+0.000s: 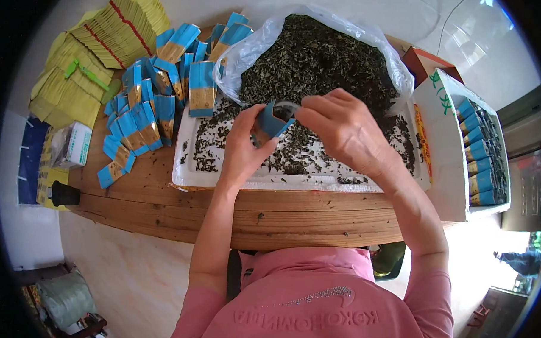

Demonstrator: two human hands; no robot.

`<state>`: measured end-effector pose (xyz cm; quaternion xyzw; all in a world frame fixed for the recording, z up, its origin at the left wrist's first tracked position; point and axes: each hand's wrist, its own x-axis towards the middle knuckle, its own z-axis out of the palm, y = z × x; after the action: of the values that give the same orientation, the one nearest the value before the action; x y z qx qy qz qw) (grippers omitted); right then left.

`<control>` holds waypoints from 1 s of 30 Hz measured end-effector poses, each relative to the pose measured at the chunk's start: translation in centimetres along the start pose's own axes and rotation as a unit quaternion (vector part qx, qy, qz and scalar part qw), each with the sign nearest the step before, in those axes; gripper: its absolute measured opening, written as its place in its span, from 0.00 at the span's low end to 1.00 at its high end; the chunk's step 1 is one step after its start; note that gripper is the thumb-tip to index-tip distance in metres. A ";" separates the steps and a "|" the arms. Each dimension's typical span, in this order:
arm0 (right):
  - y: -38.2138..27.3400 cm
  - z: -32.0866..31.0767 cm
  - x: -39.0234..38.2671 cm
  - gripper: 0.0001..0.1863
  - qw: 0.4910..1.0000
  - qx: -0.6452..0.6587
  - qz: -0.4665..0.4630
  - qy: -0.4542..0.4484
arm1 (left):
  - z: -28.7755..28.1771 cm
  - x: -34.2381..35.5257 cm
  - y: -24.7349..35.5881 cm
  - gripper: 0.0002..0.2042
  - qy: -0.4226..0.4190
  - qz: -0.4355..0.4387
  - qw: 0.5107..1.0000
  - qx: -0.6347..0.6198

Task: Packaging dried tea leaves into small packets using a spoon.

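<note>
My left hand [243,145] grips a small blue and brown paper box [271,122], tilted, with its opening upward. My right hand [349,127] pinches a thin, whitish curved piece [287,104] at the mouth of that box; its full shape is hidden by my fingers. Both hands are above a white foam tray [264,185] scattered with dark dried leaves, which look like tea. Behind them, a large clear plastic bag [230,69] lies open, full of the same dark leaves [322,57].
Many blue and brown boxes [142,129] are piled left of the tray. Yellow flat packets [64,96] with a green tool [86,73] stand far left, near a black cup [64,193]. At right, a white foam box [456,151] holds rows of filled boxes [484,155]. The wooden table edge [292,220] curves before me.
</note>
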<state>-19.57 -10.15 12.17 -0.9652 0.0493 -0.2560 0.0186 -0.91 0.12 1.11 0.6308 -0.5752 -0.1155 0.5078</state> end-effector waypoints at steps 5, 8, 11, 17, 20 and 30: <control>0.1 -2.0 0.1 0.12 0.997 -0.054 -0.036 0.045 | 0.1 -0.1 0.2 0.30 -0.001 -0.067 0.991 -0.118; -0.1 -1.2 -0.4 0.11 0.997 -0.054 -0.051 -0.021 | 1.2 0.7 0.7 0.31 -0.034 -0.054 0.988 -0.138; 0.2 -1.6 -0.8 0.10 0.994 -0.097 -0.040 0.039 | 1.5 0.7 0.8 0.32 -0.044 -0.076 0.988 -0.127; -0.1 -1.7 -1.7 0.11 0.997 -0.067 -0.022 -0.018 | 2.0 0.8 1.4 0.34 -0.041 -0.080 0.991 -0.097; 0.2 -1.4 -2.3 0.14 0.998 -0.043 -0.003 0.052 | 2.1 0.7 0.9 0.34 -0.037 -0.071 0.992 -0.099; 3.1 4.6 -12.1 0.08 0.845 0.275 0.452 0.086 | 0.4 -1.2 -0.3 0.36 0.021 -0.087 0.969 -0.230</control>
<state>-28.06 -11.93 2.02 -0.7658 0.4088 -0.3044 0.3922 -1.40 0.92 0.19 0.5473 -0.4650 -0.2748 0.6393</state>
